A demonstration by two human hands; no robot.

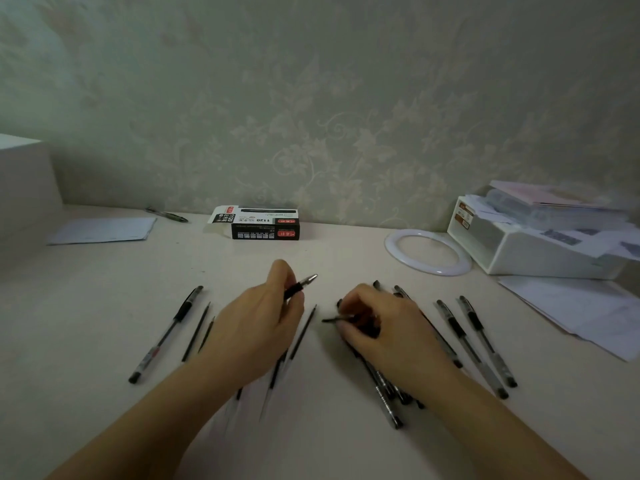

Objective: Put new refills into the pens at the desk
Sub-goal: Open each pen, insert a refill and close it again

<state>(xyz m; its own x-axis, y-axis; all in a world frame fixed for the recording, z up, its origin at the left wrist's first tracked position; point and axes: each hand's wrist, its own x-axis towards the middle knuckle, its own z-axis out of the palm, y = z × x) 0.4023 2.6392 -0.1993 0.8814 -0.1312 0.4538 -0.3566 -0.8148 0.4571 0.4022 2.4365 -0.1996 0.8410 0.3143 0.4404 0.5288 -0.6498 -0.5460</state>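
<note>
I see a pale counter [104,289] running back to the wall. At its back edge, near the middle, lies a black pen box [258,224], one end flap open. Toward the back left corner lie a sheet of paper [104,230] and a lone pen [167,214]. On the right side sit a white ring [427,251], a white organizer [540,247] and loose papers [588,313]. Nearer the front edge lie a capped pen [166,334] and thin refills [196,332] on the left, and more pens [485,344] on the right (some partly hidden).
</note>
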